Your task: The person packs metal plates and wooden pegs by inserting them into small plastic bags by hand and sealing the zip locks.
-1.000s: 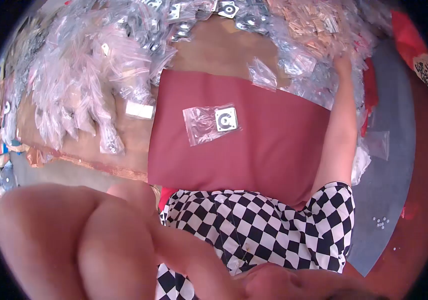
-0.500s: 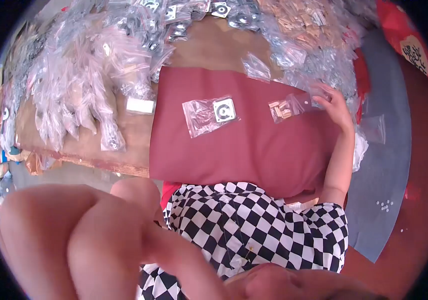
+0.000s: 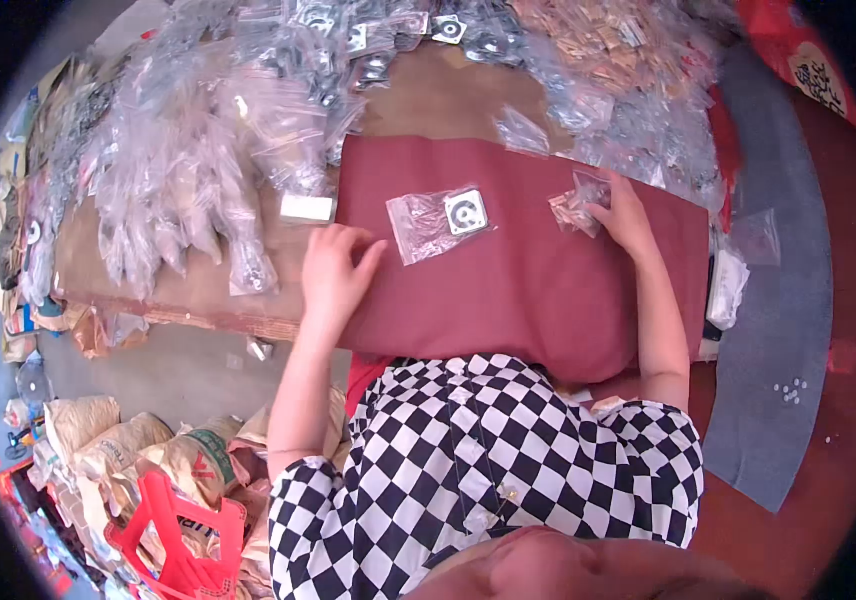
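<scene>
On the dark red mat point(image 3: 428, 310) lies a clear zip bag point(image 3: 418, 228) with a square white plate point(image 3: 466, 212) bearing a dark ring at its right end. My right hand point(image 3: 625, 215) pinches a small clear bag of brown stick-like pieces point(image 3: 573, 212) over the right part of the mat. My left hand point(image 3: 338, 268) is at the mat's left edge, fingers bent and apart, with nothing in it. Just above it is a small white box point(image 3: 308, 208).
Heaps of clear bags point(image 3: 173, 170) cover the table's left side. Bags of brown pieces point(image 3: 613, 35) are piled at the back right, and a loose clear bag point(image 3: 522, 131) lies behind the mat. A red plastic stool point(image 3: 188, 545) and sacks point(image 3: 123, 445) are at lower left.
My right hand has come back from the pile at the right with the bag of brown pieces and moved left over the mat. My left hand has come into view beside the mat.
</scene>
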Motion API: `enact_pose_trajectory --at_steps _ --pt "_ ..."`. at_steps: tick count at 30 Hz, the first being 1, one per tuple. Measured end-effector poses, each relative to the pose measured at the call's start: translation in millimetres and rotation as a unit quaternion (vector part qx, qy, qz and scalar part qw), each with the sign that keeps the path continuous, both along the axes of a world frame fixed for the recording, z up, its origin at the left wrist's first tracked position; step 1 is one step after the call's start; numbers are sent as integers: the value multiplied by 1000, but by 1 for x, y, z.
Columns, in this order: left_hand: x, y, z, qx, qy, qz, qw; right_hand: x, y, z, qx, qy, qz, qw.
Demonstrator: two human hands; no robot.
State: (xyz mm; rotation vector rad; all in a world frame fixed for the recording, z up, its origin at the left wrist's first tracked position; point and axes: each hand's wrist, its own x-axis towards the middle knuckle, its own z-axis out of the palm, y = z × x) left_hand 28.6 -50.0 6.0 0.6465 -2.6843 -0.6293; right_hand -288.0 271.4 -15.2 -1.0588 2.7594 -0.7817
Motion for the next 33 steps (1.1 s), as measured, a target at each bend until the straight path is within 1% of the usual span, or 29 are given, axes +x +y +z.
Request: enact_pose_trajectory --at_steps 2,3,4,5,6,8,10,11,12,13,14,15,16,18,19,21,22,23,24,28,31,32,33 --pt "-8 10 -13 -22 13 10 1000 8 -4 11 83 -2 -57 995" --pt "-14 13 -15 -53 35 0 998 5 -2 9 83 -1 -56 995" --pt "-19 13 -12 -51 36 2 998 -2 1 7 103 -36 -33 993" --pt "-24 11 -5 -68 -5 -23 997 -8 2 5 123 -69 -7 990" --pt "-29 10 6 -85 -46 -45 994 -4 -1 10 124 -64 -1 990" --pt "-41 17 64 -121 10 -77 990 11 -2 23 98 -51 7 994" --pt "-48 29 137 -219 98 -155 958 2 2 10 134 -55 15 989" --pt "-50 40 165 -264 152 -184 935 -7 8 -7 71 -114 20 991" --pt "-49 57 195 -291 185 -204 916 -9 11 -14 8 -173 20 985" --pt "-46 77 221 -352 138 -202 903 -12 16 -22 15 -171 12 985" --pt "-41 92 247 -343 205 -219 890 -7 11 -23 -70 -249 17 966" --pt "-44 90 250 -335 214 -229 888 -2 8 -18 -158 -322 19 933" --pt "-44 94 254 -325 207 -240 891 -6 16 -17 -87 -327 38 940" --pt "-48 96 267 -332 205 -249 886 0 16 -18 -135 -191 78 969" --pt "-45 96 270 -330 189 -253 890 -7 20 -22 -89 -205 51 973" --pt "-34 95 273 -317 136 -262 901 -1 19 -11 -59 -287 -17 956" --pt "-32 91 274 -318 114 -259 905 -10 24 -29 47 -138 -57 988" --pt "-29 87 275 -316 93 -257 908 -16 31 -45 -9 -170 -62 983" --pt "-26 84 276 -312 74 -255 912 -11 33 -46 -62 -202 -69 975" --pt "-19 71 281 -300 3 -266 916 2 41 -29 -84 -237 -50 966" --pt "-1 60 286 -300 -57 -248 920 -1 15 -21 -110 -270 -4 957" --pt "1 60 287 -286 -66 -252 922 -5 18 -29 -109 -189 12 976" --pt "5 62 289 -265 -76 -267 923 0 16 -11 -25 -164 13 986"
